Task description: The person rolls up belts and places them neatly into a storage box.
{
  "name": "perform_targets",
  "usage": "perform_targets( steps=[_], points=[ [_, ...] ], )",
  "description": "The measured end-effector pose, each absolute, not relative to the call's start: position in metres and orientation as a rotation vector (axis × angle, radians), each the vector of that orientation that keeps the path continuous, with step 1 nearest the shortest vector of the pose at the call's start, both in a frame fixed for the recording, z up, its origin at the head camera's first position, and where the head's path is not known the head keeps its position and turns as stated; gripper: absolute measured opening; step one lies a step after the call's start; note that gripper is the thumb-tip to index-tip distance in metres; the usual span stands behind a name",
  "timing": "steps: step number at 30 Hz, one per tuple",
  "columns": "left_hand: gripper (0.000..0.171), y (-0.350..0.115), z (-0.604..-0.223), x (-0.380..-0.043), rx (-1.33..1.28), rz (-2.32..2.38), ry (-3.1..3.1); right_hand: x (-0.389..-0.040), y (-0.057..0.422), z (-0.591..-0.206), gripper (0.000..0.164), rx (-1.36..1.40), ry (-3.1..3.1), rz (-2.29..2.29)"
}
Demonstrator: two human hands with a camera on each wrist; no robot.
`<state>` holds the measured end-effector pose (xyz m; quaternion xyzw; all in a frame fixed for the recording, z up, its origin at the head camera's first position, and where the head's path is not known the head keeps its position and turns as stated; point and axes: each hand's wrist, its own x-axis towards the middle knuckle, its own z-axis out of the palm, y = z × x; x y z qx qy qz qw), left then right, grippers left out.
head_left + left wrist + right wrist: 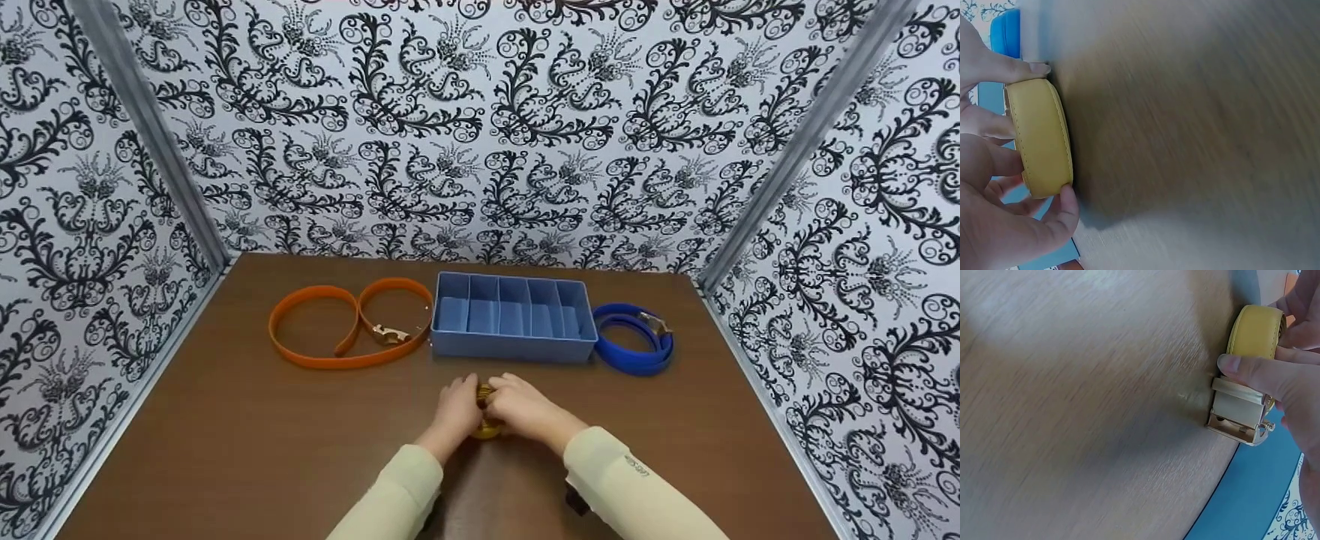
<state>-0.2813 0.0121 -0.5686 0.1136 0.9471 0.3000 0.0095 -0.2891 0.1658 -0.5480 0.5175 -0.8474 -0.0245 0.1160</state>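
A yellow belt [487,432] is rolled into a coil standing on its edge on the brown table, between my two hands. My left hand [456,411] grips one side of the coil, with its thumb on the lower edge in the left wrist view. From the other side my right hand [523,406] holds it, the thumb pressed on the strap beside the gold buckle [1237,409]. Stitching runs along the edges of the yellow strap [1043,135]. The fingers partly hide the inner turns of the coil.
Just beyond my hands stands a blue-grey tray [517,349] with several compartments. An orange belt [322,363] lies in loose loops to its left. A coiled blue belt [634,365] lies to its right. Patterned walls [465,150] enclose the table [247,450].
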Motion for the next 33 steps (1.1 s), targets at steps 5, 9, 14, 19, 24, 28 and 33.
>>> perform_targets(
  steps=[5,9,14,19,24,28,33],
  points=[
    [0.038,0.003,-0.566,-0.283,0.403,0.965,2.899,-0.29,0.165,-0.548,0.02,1.546,-2.435,-0.023],
    [0.031,-0.01,-0.559,-0.282,0.469,1.009,2.836,-0.289,0.162,-0.548,0.022,1.537,-2.447,-0.047],
    [0.031,-0.024,-0.554,-0.276,0.708,0.904,2.902,-0.288,0.159,-0.55,0.022,1.515,-2.531,-0.041],
    [0.022,-0.034,-0.556,-0.274,1.109,0.537,3.026,-0.286,0.159,-0.55,0.017,1.478,-2.603,-0.018],
    [0.027,-0.041,-0.554,-0.273,1.379,0.245,2.947,-0.286,0.162,-0.55,0.015,1.476,-2.604,-0.015],
    [0.029,-0.04,-0.555,-0.271,1.477,0.139,2.915,-0.285,0.164,-0.548,0.018,1.472,-2.627,-0.006],
    [0.02,-0.035,-0.564,-0.273,1.607,0.085,2.968,-0.287,0.168,-0.548,0.025,1.455,-2.672,-0.034]
  ],
)
